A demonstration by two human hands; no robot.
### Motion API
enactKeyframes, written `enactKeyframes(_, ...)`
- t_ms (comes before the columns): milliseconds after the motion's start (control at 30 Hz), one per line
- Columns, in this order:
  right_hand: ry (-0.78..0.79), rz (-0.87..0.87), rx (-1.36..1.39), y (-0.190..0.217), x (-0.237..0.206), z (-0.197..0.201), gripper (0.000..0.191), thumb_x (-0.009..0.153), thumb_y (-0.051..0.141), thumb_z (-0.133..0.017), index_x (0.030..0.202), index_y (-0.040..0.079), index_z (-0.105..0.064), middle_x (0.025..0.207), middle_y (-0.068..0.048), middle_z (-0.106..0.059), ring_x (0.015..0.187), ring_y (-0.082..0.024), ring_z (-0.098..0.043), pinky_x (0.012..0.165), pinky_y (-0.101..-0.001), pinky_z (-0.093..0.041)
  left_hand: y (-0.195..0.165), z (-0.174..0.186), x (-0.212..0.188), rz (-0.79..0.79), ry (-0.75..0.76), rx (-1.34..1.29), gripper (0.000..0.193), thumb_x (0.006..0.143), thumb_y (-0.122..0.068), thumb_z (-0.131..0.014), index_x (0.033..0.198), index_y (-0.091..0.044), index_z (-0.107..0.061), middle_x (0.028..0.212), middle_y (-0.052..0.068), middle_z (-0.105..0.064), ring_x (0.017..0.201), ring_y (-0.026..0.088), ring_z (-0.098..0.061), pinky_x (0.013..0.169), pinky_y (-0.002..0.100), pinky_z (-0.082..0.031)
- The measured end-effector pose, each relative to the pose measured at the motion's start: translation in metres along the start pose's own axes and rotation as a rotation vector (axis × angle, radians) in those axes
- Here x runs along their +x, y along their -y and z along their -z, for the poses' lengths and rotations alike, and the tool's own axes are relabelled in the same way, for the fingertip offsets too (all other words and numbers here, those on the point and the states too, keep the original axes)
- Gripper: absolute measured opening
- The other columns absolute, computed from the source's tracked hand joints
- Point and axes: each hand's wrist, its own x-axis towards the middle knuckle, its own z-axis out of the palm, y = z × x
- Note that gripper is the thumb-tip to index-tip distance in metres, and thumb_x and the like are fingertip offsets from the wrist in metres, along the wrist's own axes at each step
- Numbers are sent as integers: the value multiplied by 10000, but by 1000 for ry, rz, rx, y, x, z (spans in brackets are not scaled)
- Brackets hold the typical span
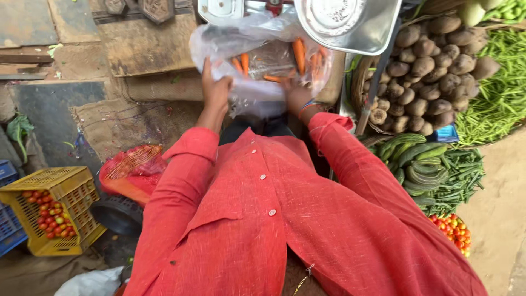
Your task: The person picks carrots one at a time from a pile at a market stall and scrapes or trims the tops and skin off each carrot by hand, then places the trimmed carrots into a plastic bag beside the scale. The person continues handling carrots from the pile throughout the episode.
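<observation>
A clear plastic bag (257, 55) with several orange carrots (298, 53) inside is held up in front of me. My left hand (215, 87) grips the bag's left side. On the lower right side of the bag my right hand (297, 97) holds it too, with bangles at the wrist. Both arms are in red sleeves. A metal weighing pan (350, 22) sits just above and right of the bag.
A basket of brown round root vegetables (427, 71) lies at right, green beans (501, 93) beyond it, cucumbers (419, 161) and small tomatoes (452, 230) below. At left stand a yellow crate with tomatoes (52, 211), a red mesh sack (131, 170) and a black bowl (118, 214).
</observation>
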Motion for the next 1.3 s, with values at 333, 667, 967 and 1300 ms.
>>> enactKeyframes(333,-254,-91,122,-8,-25,14,506,859,97,-700,1359,150,-640,1213,-126,-676,1039,-383,-670,903,-512,-510,-68,39,13,-191,524,284,893,818,136,-539,1645,-130,-329,1647,140,-462,900,50,-619,673,233,-575)
enactKeyframes(667,10,-121,908,33,44,-7,750,832,429,-816,1440,57,-583,1387,-150,-651,1220,-278,-638,1027,-361,-504,-48,101,31,-48,615,636,973,803,4,-611,1648,-222,-184,1539,196,-531,956,221,-699,783,304,-577)
enactKeyframes(967,-347,-429,448,12,115,30,554,772,186,-856,1231,-16,-620,1195,-188,-679,1044,-265,-660,824,-343,-538,-38,100,27,-270,735,757,950,850,-102,-741,1653,-171,-239,1460,273,-570,1388,368,-560,1132,376,-442)
enactKeyframes(1300,-570,-710,517,-32,94,30,502,793,202,-791,1256,53,-666,1222,-214,-702,1164,-412,-649,982,-448,-508,-35,80,24,-274,782,743,850,913,-192,-767,1634,-175,-316,1489,252,-563,1407,357,-553,1125,388,-451)
